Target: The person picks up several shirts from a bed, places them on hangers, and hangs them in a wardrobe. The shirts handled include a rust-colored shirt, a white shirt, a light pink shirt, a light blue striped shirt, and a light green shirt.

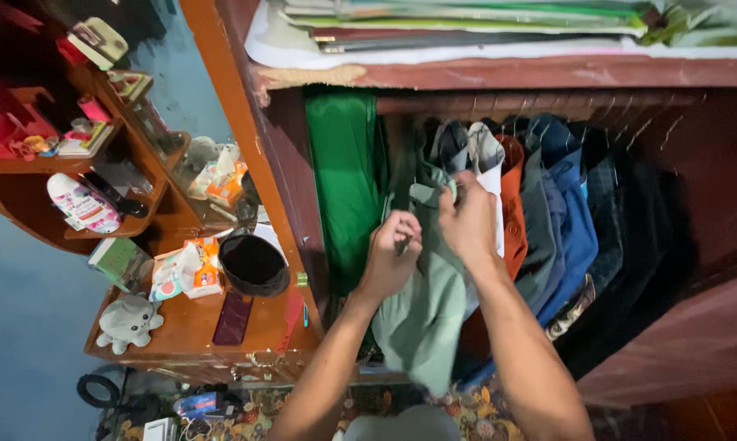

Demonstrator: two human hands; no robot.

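In an open wooden wardrobe [499, 75], the left hand [390, 260] and right hand [467, 220] pinch a pale green shirt [421, 314], hanging among others, fingers clamped near its collar; it looks soft, light, best gripped there.

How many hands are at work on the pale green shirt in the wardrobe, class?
2. The left hand grips the pale green shirt at its front, lower down. The right hand pinches it higher, near the collar. No other hands show.

two hands [389, 261], one pale green shirt [421, 310], one black bowl [254, 263] (shelf), one plush toy [129, 321]
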